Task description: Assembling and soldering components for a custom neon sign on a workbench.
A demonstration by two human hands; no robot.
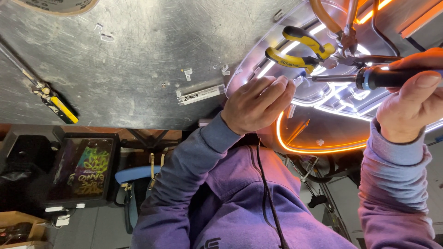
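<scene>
- The left hand (256, 103) sits at the picture's centre, fingers curled and pinching a small clear clip (299, 80) at the fingertips — a closed grip on that piece.
- The right hand (413, 99) at 3 o'clock is clenched around the dark handle of a soldering iron (369, 78); the shaft runs toward 9 o'clock, and its tip ends just beside the clip.
- Both hands work over a clear acrylic panel (323, 124) carrying a glowing orange neon strip (295, 145). The panel's curved edge overhangs the table edge, above the person's lap.
- Yellow-handled pliers (300, 50) lie on the panel at 1 o'clock, near the iron's shaft but apart from both hands.
- The grey metal table (138, 60) spreads from 9 to 12 o'clock — mostly bare surface, scattered only with small clear clips.
- A white labelled tube (200, 94) lies just left of the left hand, near the table edge.
- A yellow-handled tool (55, 103) rests at 9 o'clock, well apart.
</scene>
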